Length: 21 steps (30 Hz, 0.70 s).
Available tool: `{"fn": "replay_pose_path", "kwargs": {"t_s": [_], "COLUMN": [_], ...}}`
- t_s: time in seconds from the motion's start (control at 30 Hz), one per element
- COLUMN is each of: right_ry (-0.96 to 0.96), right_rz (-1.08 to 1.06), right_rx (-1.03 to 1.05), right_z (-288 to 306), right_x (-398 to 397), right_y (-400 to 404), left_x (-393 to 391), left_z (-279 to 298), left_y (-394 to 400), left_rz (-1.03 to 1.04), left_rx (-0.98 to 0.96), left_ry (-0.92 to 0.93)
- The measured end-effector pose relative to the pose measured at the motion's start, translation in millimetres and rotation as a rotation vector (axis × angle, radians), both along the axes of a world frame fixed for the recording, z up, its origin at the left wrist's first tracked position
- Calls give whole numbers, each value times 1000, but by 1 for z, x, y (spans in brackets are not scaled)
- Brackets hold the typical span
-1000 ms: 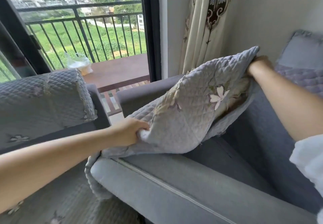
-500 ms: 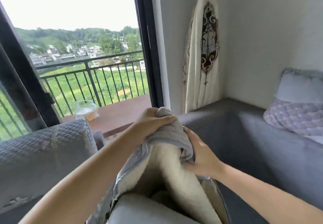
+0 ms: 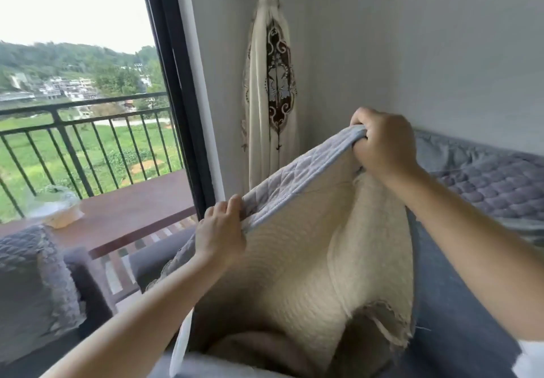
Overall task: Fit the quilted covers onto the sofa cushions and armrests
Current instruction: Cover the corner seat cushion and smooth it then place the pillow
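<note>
I hold a quilted cover (image 3: 318,248) up in front of me, its cream underside facing me and its grey quilted face turned away. My left hand (image 3: 219,231) grips the cover's top edge at the lower left. My right hand (image 3: 382,145) grips the same edge higher up at the right. The cover hangs down over the grey sofa seat (image 3: 459,304). Behind my right arm a sofa cushion (image 3: 494,183) wears a purple-grey quilted cover.
At the left, a covered sofa section (image 3: 32,283) with a quilted cover stands by the balcony door frame (image 3: 179,97). A tied cream curtain (image 3: 272,89) hangs in the corner. Outside, a plastic bag (image 3: 57,208) lies on the wooden balcony ledge.
My hands, close together on the bunched cover half a second ago, have spread apart and lifted it, stretching its top edge. A second ago its grey face was toward me.
</note>
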State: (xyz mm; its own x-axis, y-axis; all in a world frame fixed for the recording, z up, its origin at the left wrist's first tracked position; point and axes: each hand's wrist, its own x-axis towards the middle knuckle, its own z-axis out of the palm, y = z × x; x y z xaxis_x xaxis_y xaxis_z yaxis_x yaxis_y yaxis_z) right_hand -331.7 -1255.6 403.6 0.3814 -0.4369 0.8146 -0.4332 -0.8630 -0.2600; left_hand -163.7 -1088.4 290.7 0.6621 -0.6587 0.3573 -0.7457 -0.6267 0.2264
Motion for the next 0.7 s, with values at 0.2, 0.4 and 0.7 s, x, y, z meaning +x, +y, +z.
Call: {"fn": "replay_pose_path", "kwargs": {"t_s": [0.2, 0.4, 0.7], "right_ry": [154, 492, -326], "right_rz": [-255, -558, -383], "right_rx": [87, 365, 432], "right_z": [-33, -42, 53], "right_x": [-55, -100, -129], "right_y": [-51, -97, -112], "left_x": [25, 6, -11], "left_z": [4, 46, 174], "left_y": [-17, -66, -73], "left_rz": [106, -49, -253], "left_rx": [-38, -359, -435], "left_ry": [78, 198, -459]}}
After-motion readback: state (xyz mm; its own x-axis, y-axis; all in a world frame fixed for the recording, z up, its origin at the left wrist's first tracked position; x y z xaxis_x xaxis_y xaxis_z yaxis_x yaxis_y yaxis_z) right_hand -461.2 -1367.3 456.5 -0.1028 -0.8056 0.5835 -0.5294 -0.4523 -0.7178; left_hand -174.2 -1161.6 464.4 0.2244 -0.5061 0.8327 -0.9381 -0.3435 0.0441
